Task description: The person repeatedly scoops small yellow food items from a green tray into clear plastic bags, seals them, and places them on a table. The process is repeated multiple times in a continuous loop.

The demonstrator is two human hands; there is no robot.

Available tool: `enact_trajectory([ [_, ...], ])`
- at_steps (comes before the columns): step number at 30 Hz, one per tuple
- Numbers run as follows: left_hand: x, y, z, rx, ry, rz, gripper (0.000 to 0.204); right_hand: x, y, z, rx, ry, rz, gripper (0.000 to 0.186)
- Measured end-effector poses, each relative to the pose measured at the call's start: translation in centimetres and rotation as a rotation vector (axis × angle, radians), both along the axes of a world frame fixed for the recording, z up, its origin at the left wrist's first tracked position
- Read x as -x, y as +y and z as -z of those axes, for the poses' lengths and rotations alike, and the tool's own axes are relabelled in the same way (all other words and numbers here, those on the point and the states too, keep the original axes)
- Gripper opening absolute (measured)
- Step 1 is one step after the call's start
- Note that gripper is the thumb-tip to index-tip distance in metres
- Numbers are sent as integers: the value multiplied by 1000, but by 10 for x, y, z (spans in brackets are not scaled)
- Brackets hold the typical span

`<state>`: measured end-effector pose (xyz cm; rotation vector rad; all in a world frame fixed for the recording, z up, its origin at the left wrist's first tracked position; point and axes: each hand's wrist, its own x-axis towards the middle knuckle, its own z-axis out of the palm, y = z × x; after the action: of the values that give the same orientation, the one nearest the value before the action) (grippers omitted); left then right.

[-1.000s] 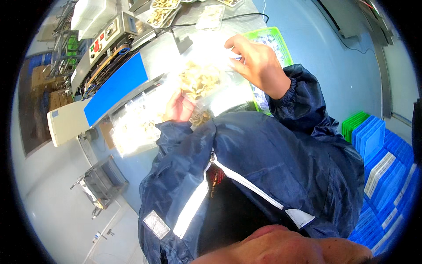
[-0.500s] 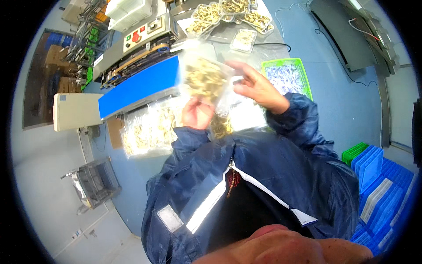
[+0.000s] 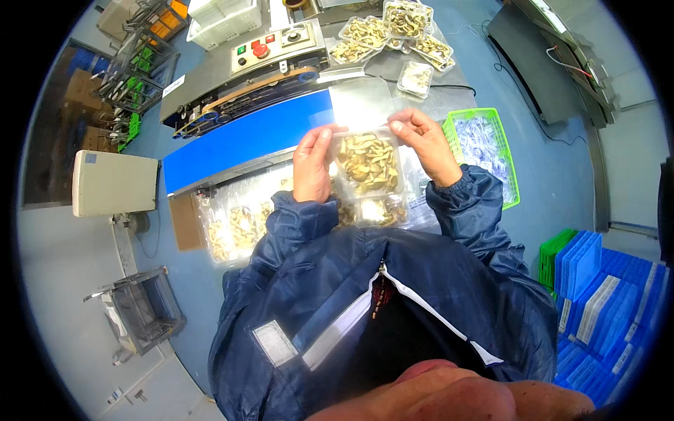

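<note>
A clear plastic bag with a tray of dried sliced mushrooms [image 3: 367, 165] inside hangs in front of me. My left hand [image 3: 312, 165] is closed, thumb and fingers pinching the bag's upper left corner. At the upper right corner my right hand [image 3: 430, 149] is closed on the same bag between thumb and fingers. Just below it lies another clear pack of mushrooms [image 3: 379, 210], partly covered by the held one. Left of my left forearm are several bagged mushroom packs [image 3: 235, 228], lying close together.
A sealing machine [image 3: 270, 52] with a blue conveyor belt [image 3: 246, 140] stands ahead on the left. Open trays of mushrooms [image 3: 407, 21] are piled at the far side, with one smaller tray [image 3: 415, 78] nearer. A green basket [image 3: 507, 161] of small packets stands right, blue crates [image 3: 607, 302] lower right.
The mushroom bag has moved right and is held more level. My left hand has shifted from beneath it to its upper left corner; my right fingers have closed on the other corner.
</note>
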<state>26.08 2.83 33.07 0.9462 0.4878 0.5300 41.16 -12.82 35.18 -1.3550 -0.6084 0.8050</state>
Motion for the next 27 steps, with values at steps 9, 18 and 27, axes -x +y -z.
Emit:
enact_trajectory([
  [9,-52,52,53,177,85,-70,28,-32,39,56,-54,563,305,15],
  [18,-148,120,128,354,379,-3,29,-122,98,119,237,595,462,19],
  [27,-141,123,119,334,319,-76,28,-131,115,128,226,496,360,18],
])
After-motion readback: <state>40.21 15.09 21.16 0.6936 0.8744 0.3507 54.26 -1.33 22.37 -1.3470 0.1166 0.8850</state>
